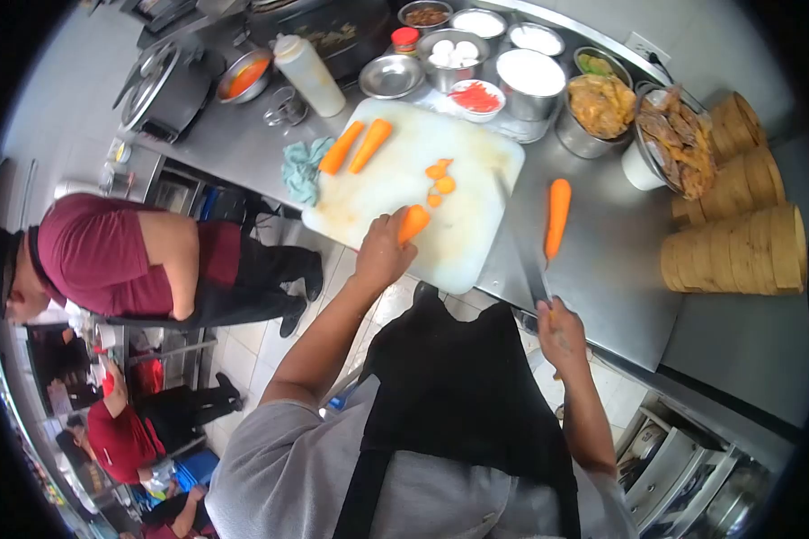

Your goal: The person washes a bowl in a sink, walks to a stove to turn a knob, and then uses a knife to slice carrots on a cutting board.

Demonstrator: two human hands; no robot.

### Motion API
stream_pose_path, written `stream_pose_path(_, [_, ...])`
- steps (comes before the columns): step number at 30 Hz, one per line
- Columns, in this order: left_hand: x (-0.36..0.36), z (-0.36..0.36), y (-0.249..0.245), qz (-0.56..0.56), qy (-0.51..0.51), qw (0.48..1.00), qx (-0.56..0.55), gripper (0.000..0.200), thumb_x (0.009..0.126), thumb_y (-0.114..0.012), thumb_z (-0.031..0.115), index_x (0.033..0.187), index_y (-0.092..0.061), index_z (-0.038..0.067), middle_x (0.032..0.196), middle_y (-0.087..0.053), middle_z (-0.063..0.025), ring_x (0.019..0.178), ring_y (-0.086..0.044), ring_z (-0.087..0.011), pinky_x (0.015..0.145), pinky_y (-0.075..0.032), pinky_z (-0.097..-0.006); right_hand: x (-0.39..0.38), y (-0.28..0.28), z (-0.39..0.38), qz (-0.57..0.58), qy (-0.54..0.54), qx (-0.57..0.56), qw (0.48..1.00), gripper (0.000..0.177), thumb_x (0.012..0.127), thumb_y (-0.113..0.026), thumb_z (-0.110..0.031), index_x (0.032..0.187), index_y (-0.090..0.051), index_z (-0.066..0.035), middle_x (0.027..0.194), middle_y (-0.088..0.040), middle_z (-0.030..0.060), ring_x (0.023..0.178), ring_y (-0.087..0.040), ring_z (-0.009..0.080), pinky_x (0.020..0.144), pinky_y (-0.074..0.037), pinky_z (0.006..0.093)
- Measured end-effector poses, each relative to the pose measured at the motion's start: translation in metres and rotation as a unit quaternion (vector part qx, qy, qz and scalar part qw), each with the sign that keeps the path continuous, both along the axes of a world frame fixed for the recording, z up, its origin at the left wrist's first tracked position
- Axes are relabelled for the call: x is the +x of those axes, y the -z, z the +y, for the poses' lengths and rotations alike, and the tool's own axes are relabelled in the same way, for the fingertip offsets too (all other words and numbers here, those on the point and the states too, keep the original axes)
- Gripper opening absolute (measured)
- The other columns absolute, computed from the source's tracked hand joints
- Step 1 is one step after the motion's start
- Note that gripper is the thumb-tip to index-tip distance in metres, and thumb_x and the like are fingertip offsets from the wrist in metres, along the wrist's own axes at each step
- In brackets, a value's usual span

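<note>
My left hand (385,256) is closed around a peeled carrot (413,222) at the near edge of the white cutting board (346,202). In my right hand (562,334) is a knife (534,277), its blade pointing away from me beside the board's right edge. Several small carrot pieces (445,184) lie mid-board, just beyond the held carrot. Two more carrots (369,145) rest at the board's left. Another whole carrot (557,216) lies on the steel counter, right of the board.
Bamboo steamers (737,256) are stacked at the right. Along the back stand a bowl of eggs (454,56), a squeeze bottle (309,76) and a pot of meat (674,139). A cloth (304,171) touches the board's left side. Co-workers (108,247) in maroon shirts are at the left.
</note>
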State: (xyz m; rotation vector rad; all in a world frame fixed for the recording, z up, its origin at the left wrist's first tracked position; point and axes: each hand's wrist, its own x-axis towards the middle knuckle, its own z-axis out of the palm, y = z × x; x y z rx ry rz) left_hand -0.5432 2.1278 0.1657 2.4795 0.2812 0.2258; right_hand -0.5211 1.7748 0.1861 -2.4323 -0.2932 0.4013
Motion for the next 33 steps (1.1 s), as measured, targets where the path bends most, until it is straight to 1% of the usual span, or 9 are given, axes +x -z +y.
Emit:
stream_pose_path(1, [-0.011,0.010,0.009,0.010,-0.011,1.000,0.023,0.062,0.073,-0.065,0.007,0.133,-0.050,0.002,0.108,-0.058,-0.0230,0.103,-0.057,-0.0407,0.092,-0.047,-0.0490,0.006,0.000,0.020,-0.072,-0.100,-0.042,0.992,0.030,0.100,-0.047,-0.028,0.095,-0.058,-0.001,0.071,-0.064,0.0244,0.068,-0.063,0.0459,0.067,-0.051,0.0507])
stream_pose_path(4, [-0.023,0.015,0.017,0.006,-0.042,0.998,0.050,0.059,0.071,-0.066,0.007,0.128,-0.053,0.002,0.109,-0.057,-0.0213,0.102,-0.056,-0.0390,0.091,-0.048,-0.0476,0.018,-0.016,0.072,-0.066,-0.221,-0.079,0.970,0.027,0.100,-0.046,-0.024,0.091,-0.056,-0.001,0.072,-0.064,0.0233,0.069,-0.064,0.0435,0.068,-0.051,0.0526])
stream_pose_path(8, [-0.010,0.011,0.018,-0.056,-0.053,0.995,0.055,0.047,0.069,-0.067,0.007,0.115,-0.059,0.004,0.104,-0.054,-0.0202,0.099,-0.055,-0.0385,0.088,-0.048,-0.0451,0.020,-0.038,0.103,-0.078,-0.290,-0.118,0.946,0.024,0.099,-0.047,-0.021,0.087,-0.055,-0.002,0.070,-0.064,0.0218,0.068,-0.065,0.0414,0.067,-0.051,0.0524])
stream_pose_path(10, [-0.008,0.013,0.020,-0.044,-0.055,0.996,0.048,0.049,0.070,-0.067,0.008,0.118,-0.058,0.003,0.105,-0.053,-0.0195,0.101,-0.054,-0.0368,0.089,-0.048,-0.0445,0.021,-0.047,0.108,-0.090,-0.308,-0.124,0.939,0.021,0.099,-0.048,-0.017,0.088,-0.054,-0.001,0.069,-0.064,0.0216,0.067,-0.065,0.0399,0.065,-0.051,0.0521])
stream_pose_path(19, [-0.004,0.016,0.023,-0.025,-0.046,0.998,0.034,0.050,0.071,-0.067,0.011,0.119,-0.058,0.001,0.108,-0.053,-0.0199,0.105,-0.053,-0.0355,0.091,-0.049,-0.0440,0.016,-0.062,0.123,-0.038,-0.331,-0.126,0.934,0.011,0.090,-0.051,-0.007,0.087,-0.051,0.003,0.070,-0.063,0.0241,0.069,-0.066,0.0420,0.065,-0.052,0.0519])
stream_pose_path(24, [-0.005,0.015,0.023,-0.026,-0.042,0.998,0.029,0.051,0.070,-0.068,0.009,0.119,-0.057,0.000,0.108,-0.053,-0.0195,0.104,-0.053,-0.0359,0.091,-0.049,-0.0440,0.032,0.019,0.161,-0.057,-0.304,-0.107,0.945,0.014,0.091,-0.052,-0.011,0.091,-0.052,0.003,0.075,-0.064,0.0252,0.076,-0.066,0.0434,0.070,-0.051,0.0524])
stream_pose_path(27, [-0.004,0.022,0.019,-0.046,-0.033,0.998,0.023,0.051,0.071,-0.068,0.008,0.120,-0.055,-0.001,0.108,-0.054,-0.0187,0.103,-0.054,-0.0364,0.090,-0.048,-0.0445,0.035,0.020,0.157,-0.032,-0.274,-0.087,0.957,0.017,0.094,-0.051,-0.016,0.093,-0.054,0.001,0.078,-0.065,0.0247,0.080,-0.065,0.0448,0.072,-0.050,0.0536])
stream_pose_path(31, [-0.002,0.037,-0.039,-0.180,-0.045,0.980,-0.076,0.058,0.071,-0.071,0.004,0.126,-0.054,0.000,0.106,-0.054,-0.0179,0.099,-0.058,-0.0337,0.087,-0.049,-0.0399,0.050,0.017,0.129,0.001,-0.230,-0.105,0.967,0.024,0.098,-0.049,-0.024,0.094,-0.056,-0.002,0.081,-0.066,0.0249,0.083,-0.063,0.0469,0.074,-0.048,0.0554])
stream_pose_path(33, [-0.010,0.047,-0.038,-0.223,-0.048,0.969,-0.099,0.058,0.071,-0.072,0.002,0.126,-0.055,0.000,0.106,-0.054,-0.0177,0.098,-0.059,-0.0326,0.086,-0.050,-0.0380,0.053,0.015,0.118,0.004,-0.217,-0.093,0.972,0.027,0.098,-0.049,-0.026,0.094,-0.056,-0.001,0.081,-0.066,0.0264,0.083,-0.063,0.0474,0.075,-0.048,0.0556])
